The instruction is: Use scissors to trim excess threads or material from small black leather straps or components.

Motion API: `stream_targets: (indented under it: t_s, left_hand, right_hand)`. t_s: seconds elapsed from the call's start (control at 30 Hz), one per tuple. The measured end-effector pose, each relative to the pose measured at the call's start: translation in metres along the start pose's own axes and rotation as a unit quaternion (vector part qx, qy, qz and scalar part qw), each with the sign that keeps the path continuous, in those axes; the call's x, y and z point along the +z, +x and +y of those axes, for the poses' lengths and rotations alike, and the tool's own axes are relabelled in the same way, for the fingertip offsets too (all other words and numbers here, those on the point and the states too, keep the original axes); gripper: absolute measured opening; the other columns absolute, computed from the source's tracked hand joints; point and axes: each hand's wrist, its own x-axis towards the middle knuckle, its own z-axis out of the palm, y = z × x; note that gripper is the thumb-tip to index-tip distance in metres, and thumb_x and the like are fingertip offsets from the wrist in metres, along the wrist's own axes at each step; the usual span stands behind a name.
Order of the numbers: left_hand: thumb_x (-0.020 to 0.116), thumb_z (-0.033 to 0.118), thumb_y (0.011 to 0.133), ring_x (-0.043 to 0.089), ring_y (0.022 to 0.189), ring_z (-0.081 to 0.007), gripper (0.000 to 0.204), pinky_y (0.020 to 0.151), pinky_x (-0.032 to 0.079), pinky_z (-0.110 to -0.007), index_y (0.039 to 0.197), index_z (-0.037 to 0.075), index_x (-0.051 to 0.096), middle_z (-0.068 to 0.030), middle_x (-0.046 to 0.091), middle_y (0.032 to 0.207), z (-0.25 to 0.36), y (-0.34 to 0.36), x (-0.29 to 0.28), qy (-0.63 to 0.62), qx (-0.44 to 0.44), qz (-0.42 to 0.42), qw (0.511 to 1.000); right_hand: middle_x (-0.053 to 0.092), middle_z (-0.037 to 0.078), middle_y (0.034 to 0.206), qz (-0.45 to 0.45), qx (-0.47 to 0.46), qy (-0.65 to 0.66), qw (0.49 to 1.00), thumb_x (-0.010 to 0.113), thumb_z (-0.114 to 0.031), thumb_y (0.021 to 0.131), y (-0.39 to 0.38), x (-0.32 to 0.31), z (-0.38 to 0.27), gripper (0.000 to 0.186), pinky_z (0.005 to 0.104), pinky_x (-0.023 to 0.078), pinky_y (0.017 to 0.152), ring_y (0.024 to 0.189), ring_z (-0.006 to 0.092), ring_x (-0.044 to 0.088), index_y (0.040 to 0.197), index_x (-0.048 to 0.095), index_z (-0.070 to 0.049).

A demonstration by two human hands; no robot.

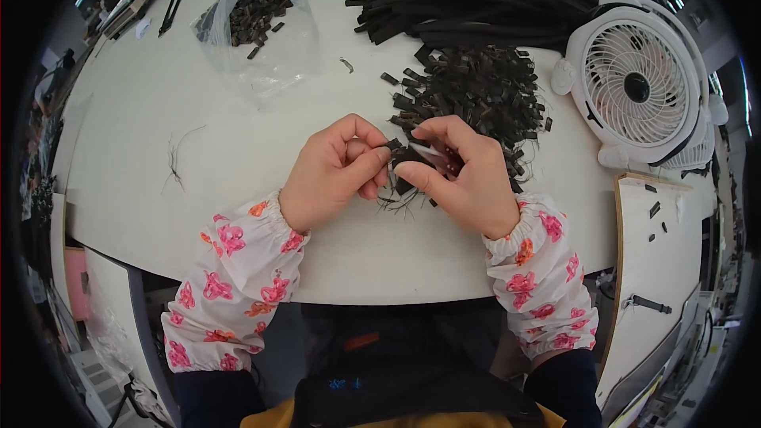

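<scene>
My left hand (347, 166) pinches a small black fabric piece (390, 145) with loose threads between thumb and fingertips. Beside it, my right hand (460, 174) has its fingers curled around a small pale tool (428, 154), which looks like snips and is partly hidden by the fingers. A large pile of small black pieces (468, 87) lies beyond and under my hands, with threads trailing toward the near side. Both forearms are in floral sleeves.
The white table (158, 190) also holds a clear bag (281, 59) of black pieces, long black strips (476, 0) at the back, a white fan (634, 87) at right and stray threads at left. A pale board (646, 261) adjoins the right edge.
</scene>
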Motion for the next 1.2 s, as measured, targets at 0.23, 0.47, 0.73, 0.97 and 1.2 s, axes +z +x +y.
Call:
stream_targets:
  t_s: [0.23, 0.47, 0.73, 0.97, 1.2]
  left_hand:
    - [0.061, 0.005, 0.079, 0.057, 0.051, -0.0114, 0.014, 0.047, 0.043, -0.025, 0.093, 0.004, 0.056, -0.0030, 0.058, 0.059, -0.009, -0.002, 0.008, 0.278, 0.227, 0.056, 0.932]
    - [0.063, 0.004, 0.074, 0.060, 0.057, -0.0194, 0.014, 0.050, 0.045, -0.027, 0.087, 0.005, 0.060, -0.0064, 0.061, 0.068, -0.004, 0.004, -0.002, 0.475, 0.389, 0.094, 0.784]
    - [0.056, 0.005, 0.084, 0.057, 0.065, -0.0096, 0.010, 0.058, 0.045, -0.022, 0.092, 0.001, 0.062, -0.0059, 0.064, 0.086, -0.008, 0.003, -0.009, 0.154, 0.149, 0.107, 0.971]
    - [0.048, 0.014, 0.091, 0.050, 0.060, -0.0041, 0.014, 0.056, 0.041, -0.019, 0.098, 0.004, 0.056, -0.0011, 0.060, 0.078, 0.007, 0.000, -0.001, -0.162, -0.021, 0.041, 0.986]
    - [0.049, 0.017, 0.092, 0.047, 0.055, -0.0039, 0.017, 0.053, 0.040, -0.018, 0.098, 0.002, 0.056, 0.0016, 0.053, 0.065, 0.001, 0.002, -0.006, -0.117, -0.031, 0.026, 0.992]
  right_hand:
    - [0.052, 0.002, 0.056, -0.074, 0.163, 0.125, 0.976, 0.065, -0.016, 0.081, 0.002, 0.003, 0.006, 0.020, 0.0228, 0.037, 0.046, 0.050, 0.0065, 0.044, 0.077, 0.057, 0.003]
    - [0.053, -0.002, 0.059, -0.063, 0.202, 0.245, 0.946, 0.063, -0.016, 0.083, 0.003, 0.013, 0.003, 0.018, 0.0198, 0.036, 0.048, 0.055, 0.0030, 0.046, 0.080, 0.057, 0.002]
    - [0.053, 0.005, 0.058, -0.066, 0.172, 0.119, 0.976, 0.063, -0.009, 0.079, -0.001, 0.016, 0.006, 0.013, 0.0225, 0.039, 0.048, 0.051, 0.0068, 0.048, 0.078, 0.055, 0.002]
    - [0.060, 0.010, 0.067, -0.066, -0.016, -0.010, 0.998, 0.066, -0.006, 0.071, -0.008, 0.021, 0.011, 0.017, 0.0309, 0.046, 0.051, 0.056, 0.0262, 0.060, 0.084, 0.055, -0.002]
    - [0.060, 0.007, 0.074, 0.088, -0.102, -0.147, 0.980, 0.069, -0.021, 0.075, 0.006, 0.010, 0.006, 0.033, 0.0283, 0.045, 0.046, 0.055, 0.0202, 0.060, 0.100, 0.054, -0.005]
